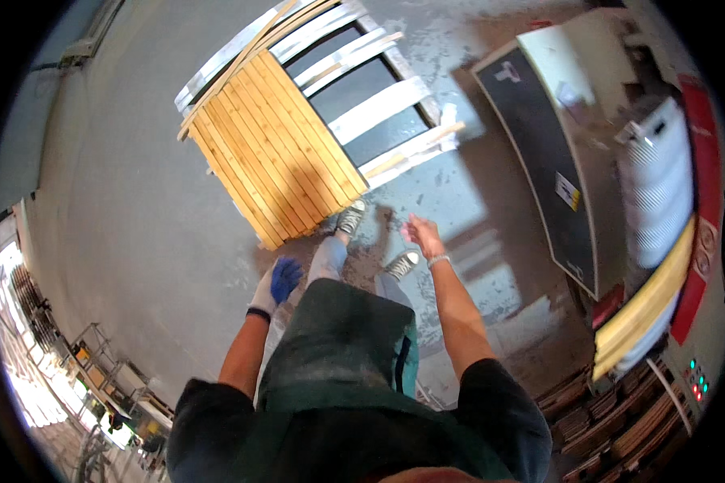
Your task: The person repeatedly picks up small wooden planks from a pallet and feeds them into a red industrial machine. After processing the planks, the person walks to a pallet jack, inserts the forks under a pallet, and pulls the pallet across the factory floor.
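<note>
wooden slats [270, 145] lie across the left of the pallet [379, 109]; near side of it, left hand [279, 283] loosely spread, empty, right hand [424, 234] half-curled, contents unclear; likely between grips, grasping would need bending forward

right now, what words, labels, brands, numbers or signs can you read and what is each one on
No text is clear enough to quote.
Yellow-and-white label on the black panel: print too small to read.
Pale mark near that panel's upper end: too blurred to tell if it is writing.
Round mark on the red strip at right: too blurred to read.
</note>
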{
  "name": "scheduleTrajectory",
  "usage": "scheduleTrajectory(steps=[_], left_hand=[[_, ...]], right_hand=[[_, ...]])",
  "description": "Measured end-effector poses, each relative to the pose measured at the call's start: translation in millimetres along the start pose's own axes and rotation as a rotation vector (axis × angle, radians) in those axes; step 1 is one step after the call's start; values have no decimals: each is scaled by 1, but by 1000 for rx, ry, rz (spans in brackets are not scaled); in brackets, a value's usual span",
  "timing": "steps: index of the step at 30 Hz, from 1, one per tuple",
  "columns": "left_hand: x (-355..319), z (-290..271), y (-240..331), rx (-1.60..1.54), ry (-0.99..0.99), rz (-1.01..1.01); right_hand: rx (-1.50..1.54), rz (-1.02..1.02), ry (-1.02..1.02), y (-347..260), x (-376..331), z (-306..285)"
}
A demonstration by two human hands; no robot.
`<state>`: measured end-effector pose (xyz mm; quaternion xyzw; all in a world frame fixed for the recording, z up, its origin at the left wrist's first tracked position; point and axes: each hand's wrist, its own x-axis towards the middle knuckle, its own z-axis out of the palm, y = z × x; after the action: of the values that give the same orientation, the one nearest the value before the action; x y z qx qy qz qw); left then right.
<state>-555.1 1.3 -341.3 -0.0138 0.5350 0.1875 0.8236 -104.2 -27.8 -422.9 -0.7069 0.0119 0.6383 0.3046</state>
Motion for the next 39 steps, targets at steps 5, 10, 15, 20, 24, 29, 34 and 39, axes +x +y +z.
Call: scheduleTrajectory(steps=[5,10,15,20,24,29,34,39], left_hand=[[-17,-106,-7,1017,144,173],[-20,-138,-52,249,360,-86],[-22,-132,-49,314,364,-144],[-33,-98,-30,401,297,19],[-7,-38,-3,433,164,215],[-14,122,56,172,-126,40],[14,182,-13,292,-564,-284],[-11,249,-72,303,-763,-219]], right_hand=[[-510,-329,-154,-30,197,121],[-755,-334,-102,-35,281,192],[-759,-296,-70,-31,284,190],[-603,-211,-107,-70,171,196],[-682,-268,-83,-91,35,176],[-754,-334,68,-71,-139,105],[-648,-153,58,-66,-338,54],[-414,-211,217,-31,-452,23]])
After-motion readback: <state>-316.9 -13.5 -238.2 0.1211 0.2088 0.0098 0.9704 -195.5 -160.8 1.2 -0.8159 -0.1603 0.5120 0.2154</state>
